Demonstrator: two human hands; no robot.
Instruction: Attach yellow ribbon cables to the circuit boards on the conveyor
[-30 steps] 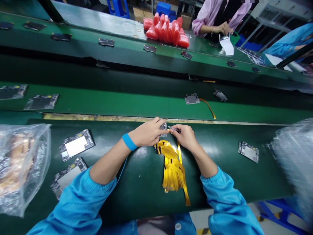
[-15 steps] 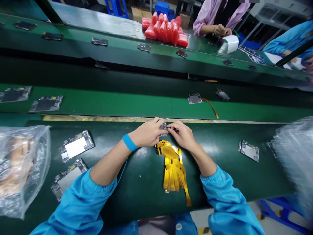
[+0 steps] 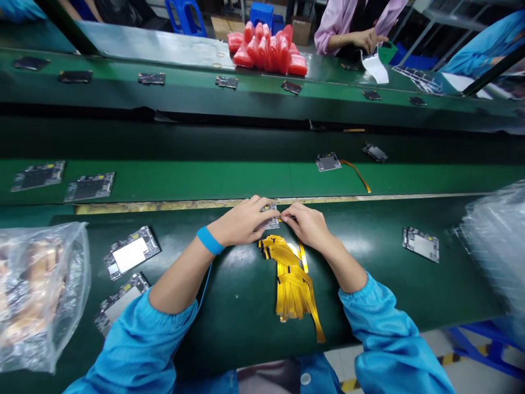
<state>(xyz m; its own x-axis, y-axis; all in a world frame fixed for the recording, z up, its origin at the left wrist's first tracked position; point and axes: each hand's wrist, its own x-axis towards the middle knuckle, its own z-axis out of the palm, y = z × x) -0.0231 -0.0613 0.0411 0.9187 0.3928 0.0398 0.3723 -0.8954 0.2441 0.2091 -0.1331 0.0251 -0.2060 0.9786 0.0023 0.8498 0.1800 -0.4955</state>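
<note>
My left hand [image 3: 241, 223] presses down on a small circuit board [image 3: 272, 221] at the far edge of the dark green work surface [image 3: 229, 306]. My right hand [image 3: 308, 224] meets it from the right, fingers pinched on a thin dark tool and the end of a yellow flex cable at the board; the tool is mostly hidden. A pile of yellow flex cables [image 3: 292, 279] lies just below both hands. A blue wrist strap [image 3: 209, 240] circles my left wrist.
Two boards [image 3: 131, 253] [image 3: 118, 301] lie at left beside a plastic bag [image 3: 36, 295]. Another board [image 3: 421, 244] lies at right near more plastic wrap [image 3: 498, 246]. The green conveyor [image 3: 229, 178] carries boards, one with a cable [image 3: 328, 162]. A person in pink [image 3: 353, 27] works beyond red packets [image 3: 266, 49].
My right hand has closed in on the board until it touches my left hand's fingers. The view has tipped slightly, and boards on the conveyor have shifted right.
</note>
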